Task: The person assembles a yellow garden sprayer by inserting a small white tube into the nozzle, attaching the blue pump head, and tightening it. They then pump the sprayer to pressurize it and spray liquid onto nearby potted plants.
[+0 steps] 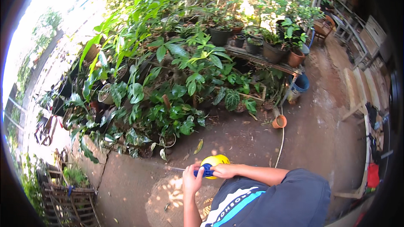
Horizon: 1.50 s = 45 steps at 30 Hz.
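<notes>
Close to my body is a yellow pump sprayer bottle [217,159] with a blue spray head [206,170]. My right hand [224,171] is closed around the back of the blue head, above the bottle. At the front of the head, my left hand [192,179] has its fingers closed on the nozzle end. A thin pale line runs out leftward from there; whether it is a rod or a jet of liquid I cannot tell. My right forearm and dark shirt hide part of the bottle's lower side.
Dense leafy potted plants [176,88] fill the ground ahead. More pots stand on a low bench [256,56], with a blue bucket [299,84] beside it. A tipped terracotta pot [279,121] and a pale hose [280,143] lie at right. A slatted wooden planter [69,197] stands lower left.
</notes>
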Motion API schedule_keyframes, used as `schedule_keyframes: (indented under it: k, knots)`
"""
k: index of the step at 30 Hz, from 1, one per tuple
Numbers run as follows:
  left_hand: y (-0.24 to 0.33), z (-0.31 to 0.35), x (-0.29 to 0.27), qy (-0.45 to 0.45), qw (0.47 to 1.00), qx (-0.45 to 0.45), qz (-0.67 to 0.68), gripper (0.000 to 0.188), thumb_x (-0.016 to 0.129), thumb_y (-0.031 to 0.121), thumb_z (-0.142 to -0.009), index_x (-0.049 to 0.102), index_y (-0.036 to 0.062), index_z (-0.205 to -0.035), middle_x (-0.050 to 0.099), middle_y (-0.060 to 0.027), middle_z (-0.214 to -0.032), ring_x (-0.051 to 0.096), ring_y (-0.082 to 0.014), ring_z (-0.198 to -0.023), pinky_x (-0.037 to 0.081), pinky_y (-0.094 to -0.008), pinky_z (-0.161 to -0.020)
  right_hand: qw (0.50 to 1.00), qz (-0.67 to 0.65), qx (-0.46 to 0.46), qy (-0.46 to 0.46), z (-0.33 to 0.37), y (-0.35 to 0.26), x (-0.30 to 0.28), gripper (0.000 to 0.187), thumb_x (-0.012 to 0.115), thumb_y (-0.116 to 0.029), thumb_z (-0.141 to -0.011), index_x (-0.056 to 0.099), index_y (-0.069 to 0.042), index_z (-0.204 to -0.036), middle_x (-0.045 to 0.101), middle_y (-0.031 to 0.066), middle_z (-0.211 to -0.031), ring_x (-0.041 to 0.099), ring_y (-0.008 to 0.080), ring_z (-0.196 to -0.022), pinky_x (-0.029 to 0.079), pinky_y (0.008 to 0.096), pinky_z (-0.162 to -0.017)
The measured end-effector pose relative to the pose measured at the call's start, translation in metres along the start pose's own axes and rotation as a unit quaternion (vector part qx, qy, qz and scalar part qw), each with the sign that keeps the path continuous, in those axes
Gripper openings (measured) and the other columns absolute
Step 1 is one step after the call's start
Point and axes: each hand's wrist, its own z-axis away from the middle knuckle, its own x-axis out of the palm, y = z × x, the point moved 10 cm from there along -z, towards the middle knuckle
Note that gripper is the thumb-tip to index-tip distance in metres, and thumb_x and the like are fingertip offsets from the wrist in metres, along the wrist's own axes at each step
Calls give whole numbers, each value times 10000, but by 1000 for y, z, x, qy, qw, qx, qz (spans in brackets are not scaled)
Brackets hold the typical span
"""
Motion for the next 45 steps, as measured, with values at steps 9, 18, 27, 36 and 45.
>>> schedule_keyframes:
  k: [9,18,27,36,45]
  knots:
    - [37,-44,-82,32,992,125,13,72,690,85,-910,665,35,-954,651,-156,-867,659,-346,-818,519,-445,-749,985,-93,39,139,-29,-34,10,299,435,-256,-1035,539,15,-1105,665,197,-872,666,348,-817,516,452,-772]
    - [104,9,-187,-4,957,289,-33,138,573,183,-1030,640,63,-1020,612,-136,-914,648,-356,-781,514,-434,-662,887,-203,86,405,-1,-85,86,252,442,-204,-1042,583,3,-1011,624,53,-801,596,140,-743,487,318,-685]
    - [29,71,-135,-115,949,284,-70,232,476,267,-1074,629,93,-1082,632,-152,-1004,684,-393,-813,557,-481,-707,819,-295,132,474,20,-78,208,237,447,-177,-1015,597,0,-963,601,30,-809,561,120,-729,474,286,-700]
    - [27,105,-99,-195,899,370,-133,223,458,266,-1076,602,100,-1114,637,-168,-991,690,-389,-817,556,-483,-693,816,-199,198,506,35,-83,227,322,424,-296,-994,580,-23,-922,660,156,-791,661,309,-745,508,414,-729]
    - [-3,81,-70,-214,909,341,-110,237,446,297,-1070,584,117,-1140,645,-174,-1003,688,-406,-840,553,-503,-729,810,-209,255,486,26,-68,225,278,440,-253,-1010,582,-27,-933,646,103,-785,638,238,-736,503,368,-719]
